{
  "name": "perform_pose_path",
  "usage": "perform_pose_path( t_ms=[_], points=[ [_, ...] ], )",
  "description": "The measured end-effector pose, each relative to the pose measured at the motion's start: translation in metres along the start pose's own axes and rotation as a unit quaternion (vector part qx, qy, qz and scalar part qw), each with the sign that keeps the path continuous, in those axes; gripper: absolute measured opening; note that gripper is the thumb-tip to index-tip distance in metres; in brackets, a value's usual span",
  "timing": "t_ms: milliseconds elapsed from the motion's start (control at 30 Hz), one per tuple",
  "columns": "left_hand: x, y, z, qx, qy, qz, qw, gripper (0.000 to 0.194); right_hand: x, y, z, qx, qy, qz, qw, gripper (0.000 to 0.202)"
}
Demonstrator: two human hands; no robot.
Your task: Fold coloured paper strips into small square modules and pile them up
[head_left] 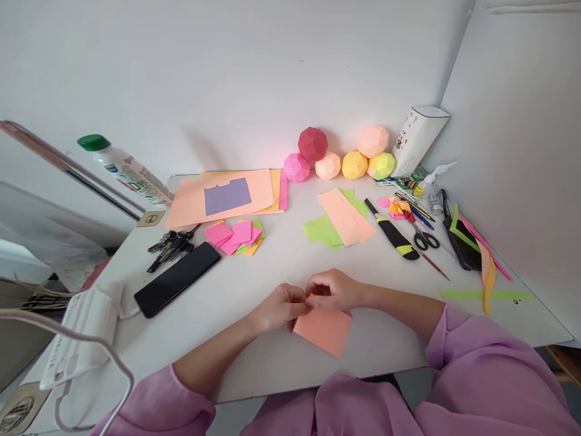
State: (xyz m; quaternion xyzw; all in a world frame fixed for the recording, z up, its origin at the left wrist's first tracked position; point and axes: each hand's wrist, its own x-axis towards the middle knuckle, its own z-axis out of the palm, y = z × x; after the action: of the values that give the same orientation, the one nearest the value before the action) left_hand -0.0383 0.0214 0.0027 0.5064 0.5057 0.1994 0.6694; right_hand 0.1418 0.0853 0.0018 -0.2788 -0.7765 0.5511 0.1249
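A small peach sheet of paper (pixel 325 331) is tilted just above the table's front edge, pinched at its upper left corner. My left hand (pixel 282 307) grips that corner with thumb and fingers pressed together. Right beside it, my right hand (pixel 333 290) curls over the paper's top edge, also closed on it. The fingertips of both hands meet there and hide the corner itself. Beyond the hands lie peach paper pieces (pixel 347 218) on top of green paper (pixel 318 230). Pink, green and orange paper squares (pixel 236 236) lie in a loose pile to the left.
Several faceted paper balls (pixel 313 144) stand along the wall. A utility knife (pixel 393 230), scissors (pixel 425 240) and a glue bottle (pixel 424 186) lie at right, near paper strips (pixel 488 278). A black phone (pixel 178 280), keys (pixel 172 245) and large paper sheets (pixel 181 203) are at left.
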Motion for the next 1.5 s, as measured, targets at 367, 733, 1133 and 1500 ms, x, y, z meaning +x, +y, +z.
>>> perform_pose_path(
  t_ms=[367, 733, 1133, 1500],
  points=[
    [0.0, 0.006, -0.005, -0.032, 0.008, 0.012, 0.999, 0.029, 0.004, 0.009, -0.003, 0.051, 0.051, 0.009, 0.997, 0.019],
    [-0.007, 0.013, -0.031, -0.011, -0.059, -0.03, 0.998, 0.016, 0.007, 0.014, -0.012, 0.087, 0.072, 0.037, 0.993, 0.021],
    [-0.001, 0.002, -0.023, -0.22, -0.231, -0.023, 0.947, 0.064, 0.007, 0.008, -0.019, 0.119, 0.248, -0.039, 0.961, 0.022],
    [0.0, 0.003, -0.007, -0.459, -0.113, 0.101, 0.875, 0.042, -0.014, -0.017, 0.013, -0.186, 0.222, -0.459, 0.84, 0.003]
  ],
)
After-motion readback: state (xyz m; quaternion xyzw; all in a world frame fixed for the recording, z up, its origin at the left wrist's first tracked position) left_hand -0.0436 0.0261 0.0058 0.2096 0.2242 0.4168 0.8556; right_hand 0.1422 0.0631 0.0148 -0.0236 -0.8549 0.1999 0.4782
